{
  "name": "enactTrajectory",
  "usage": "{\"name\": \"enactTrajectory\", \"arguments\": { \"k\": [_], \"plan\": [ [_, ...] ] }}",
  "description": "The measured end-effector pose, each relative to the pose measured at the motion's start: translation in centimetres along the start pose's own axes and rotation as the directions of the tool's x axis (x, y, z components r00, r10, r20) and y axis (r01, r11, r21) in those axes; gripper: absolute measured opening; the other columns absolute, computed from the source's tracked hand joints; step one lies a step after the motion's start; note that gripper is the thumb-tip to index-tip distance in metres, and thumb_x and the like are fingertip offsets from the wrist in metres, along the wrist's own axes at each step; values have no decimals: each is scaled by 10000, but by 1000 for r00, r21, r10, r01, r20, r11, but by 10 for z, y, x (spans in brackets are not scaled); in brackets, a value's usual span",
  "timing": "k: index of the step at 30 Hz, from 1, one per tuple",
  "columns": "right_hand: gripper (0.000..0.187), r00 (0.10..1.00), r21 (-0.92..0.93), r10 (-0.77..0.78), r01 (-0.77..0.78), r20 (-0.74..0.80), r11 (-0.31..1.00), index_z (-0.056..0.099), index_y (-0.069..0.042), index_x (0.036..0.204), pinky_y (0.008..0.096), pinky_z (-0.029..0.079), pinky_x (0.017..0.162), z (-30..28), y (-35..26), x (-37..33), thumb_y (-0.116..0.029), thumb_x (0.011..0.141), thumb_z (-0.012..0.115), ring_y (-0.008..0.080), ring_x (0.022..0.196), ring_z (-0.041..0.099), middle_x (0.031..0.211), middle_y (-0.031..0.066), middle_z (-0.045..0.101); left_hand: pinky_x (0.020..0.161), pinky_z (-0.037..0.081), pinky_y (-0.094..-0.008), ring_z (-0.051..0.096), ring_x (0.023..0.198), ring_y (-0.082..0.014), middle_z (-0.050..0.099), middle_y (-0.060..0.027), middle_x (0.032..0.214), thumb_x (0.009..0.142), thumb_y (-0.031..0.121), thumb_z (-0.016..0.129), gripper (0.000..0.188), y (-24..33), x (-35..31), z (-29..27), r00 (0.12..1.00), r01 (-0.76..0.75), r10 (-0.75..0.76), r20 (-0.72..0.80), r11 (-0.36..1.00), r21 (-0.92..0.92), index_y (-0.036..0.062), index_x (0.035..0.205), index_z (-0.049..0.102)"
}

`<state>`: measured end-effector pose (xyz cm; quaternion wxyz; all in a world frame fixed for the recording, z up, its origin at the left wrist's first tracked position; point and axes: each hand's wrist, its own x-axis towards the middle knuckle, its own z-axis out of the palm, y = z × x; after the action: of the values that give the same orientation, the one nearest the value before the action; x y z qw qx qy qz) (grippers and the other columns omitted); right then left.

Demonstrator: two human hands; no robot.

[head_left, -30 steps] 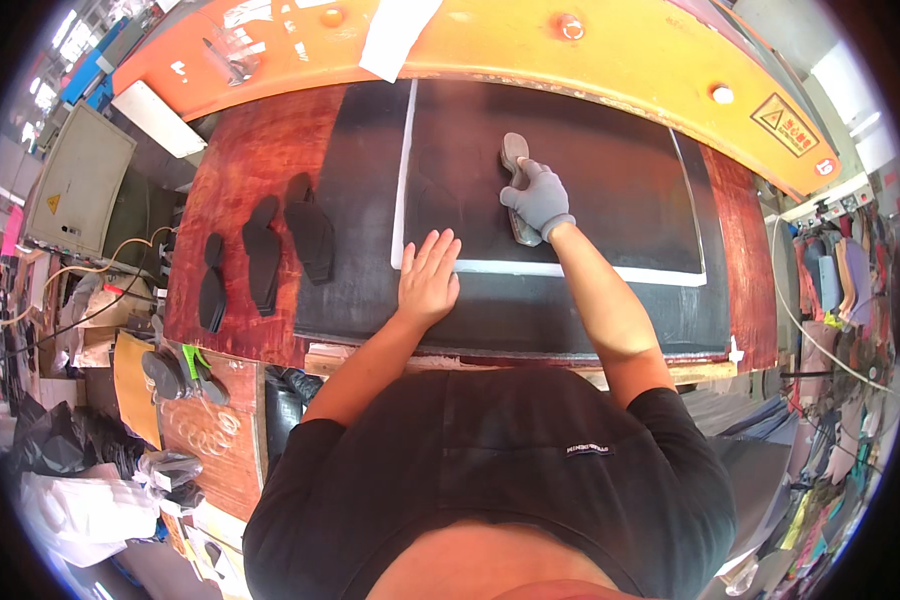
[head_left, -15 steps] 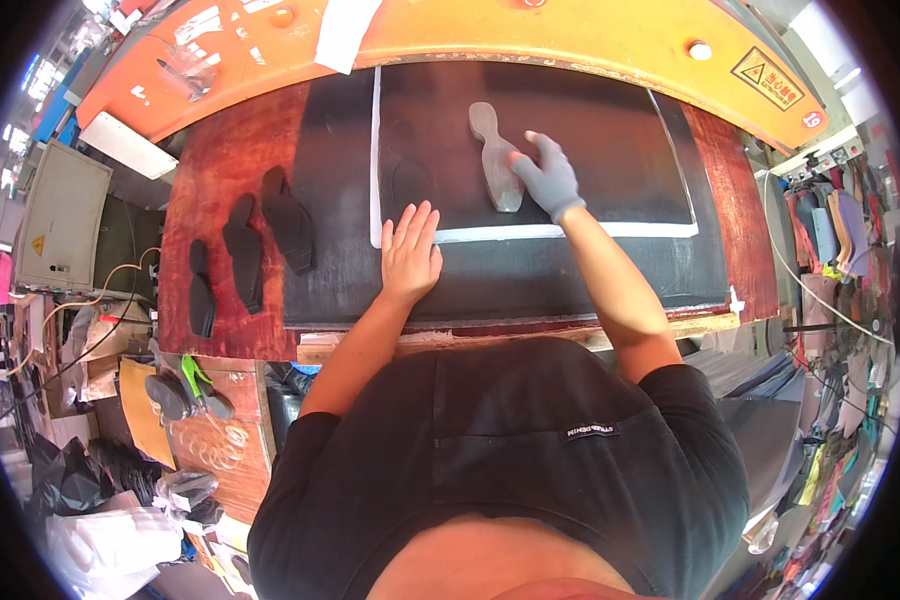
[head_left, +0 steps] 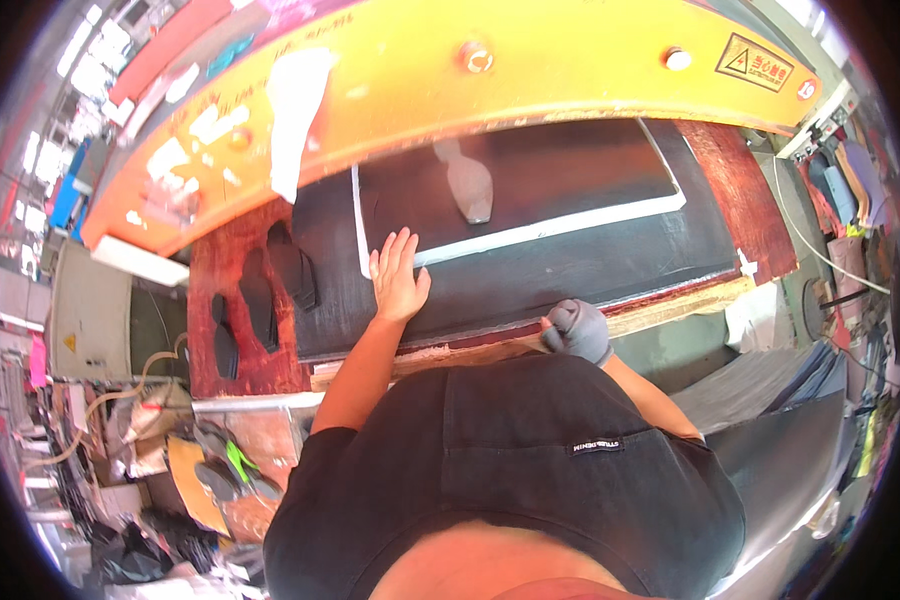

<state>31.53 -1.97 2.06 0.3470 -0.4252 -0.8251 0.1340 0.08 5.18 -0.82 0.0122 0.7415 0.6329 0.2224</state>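
Note:
My bare left hand (head_left: pixel 398 280) lies flat, fingers stretched, across the near-left corner of a white-edged dark sheet (head_left: pixel 560 232) on the black work surface. My right hand (head_left: pixel 578 328), in a grey glove, is drawn back to the wooden front edge of the table. Its fingers are curled closed, and whatever they hold, if anything, is hidden. A grey sole-shaped piece (head_left: pixel 469 190) rests on the dark sheet, apart from both hands, its far end near the orange machine beam.
An orange machine beam (head_left: pixel 570 75) spans the far side of the table. Several black sole-shaped pieces (head_left: pixel 258 300) lie in stacks on the red board at left. A pile of dark sheets (head_left: pixel 730 400) lies at right, beside my arm.
My right hand has left the grey sole-shaped piece and come back to the table's front edge, its fingers now curled. My left hand stays flat. The whole view has shifted.

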Motion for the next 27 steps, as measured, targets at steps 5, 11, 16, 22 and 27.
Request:
{"name": "enactTrajectory", "arguments": {
  "k": [5,11,16,22,27],
  "plan": [
    [168,993,186,18,-39,114,982,523,-88,671,425,443,577,0,39,21,-178,786,605,314,643,550,653,107,536,932,336,-508,473,1101,-323,525,-161,1148,747,202,624,337,49,-14,-5,982,-37,41,-182,999,28,72,1053,567],
    [160,831,259,227,-104,-508,960,534,-4,806,357,397,569,-116,157,111,-134,898,522,244,599,482,655,148,489,622,429,-437,521,719,-318,512,-111,719,764,213,611,215,124,-28,32,997,-46,44,-65,999,-20,54,651,521],
    [293,618,238,290,-169,-731,957,542,8,859,340,389,589,-235,276,178,-244,934,413,203,622,470,673,123,501,608,441,-413,525,702,-295,508,-100,702,748,197,609,207,124,45,49,971,-117,124,-202,992,48,66,624,508],
    [144,945,-344,51,-168,-324,924,573,-88,828,403,455,641,-195,240,136,-228,850,550,309,701,561,742,126,562,572,450,-406,533,690,-279,502,-84,689,736,186,602,193,148,124,15,956,-154,180,-232,980,126,78,608,506],
    [212,999,-194,1,-10,-47,981,616,-110,742,441,450,629,-149,192,133,-320,757,639,333,662,556,726,123,587,562,447,-404,530,672,-284,503,-80,690,739,190,602,191,138,124,6,955,-157,172,-243,984,79,83,610,511]
  ]
}}
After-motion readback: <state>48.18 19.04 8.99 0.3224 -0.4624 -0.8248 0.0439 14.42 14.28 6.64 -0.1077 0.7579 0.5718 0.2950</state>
